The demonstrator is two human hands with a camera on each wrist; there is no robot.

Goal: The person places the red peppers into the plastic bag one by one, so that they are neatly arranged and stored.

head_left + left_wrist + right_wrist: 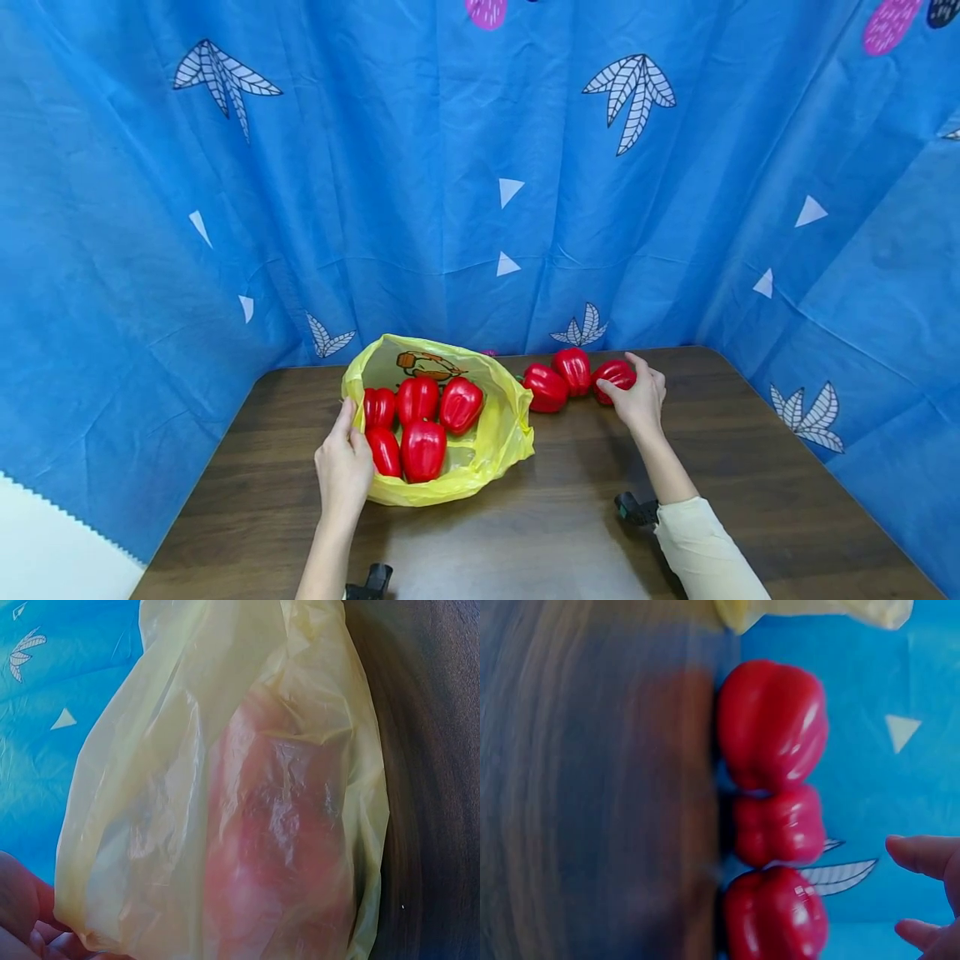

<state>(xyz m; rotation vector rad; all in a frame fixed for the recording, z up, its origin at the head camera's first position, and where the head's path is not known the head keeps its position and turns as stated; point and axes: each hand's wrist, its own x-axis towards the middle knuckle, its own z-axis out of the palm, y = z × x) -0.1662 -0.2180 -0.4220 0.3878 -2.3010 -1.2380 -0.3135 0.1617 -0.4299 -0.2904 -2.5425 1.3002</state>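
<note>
A yellow plastic bag (495,450) lies with its mouth facing me, and several red bell peppers (423,450) are inside. My left hand (344,462) grips the bag's left rim, thumb outside. In the left wrist view the bag's thin wall (172,825) fills the middle, with red showing through. Three more red bell peppers sit in a row right of the bag: one nearest it (545,388), a middle one (572,371) and a right-hand one (615,381). Over that last pepper reaches my right hand (641,396), thumb and fingers spread; the right wrist view shows the fingertips apart from the peppers.
The brown wooden table (555,525) ends at a blue patterned curtain (465,167) behind and on both sides. A dark wrist camera mount (636,508) is strapped by the right sleeve, and another (370,582) by the left wrist.
</note>
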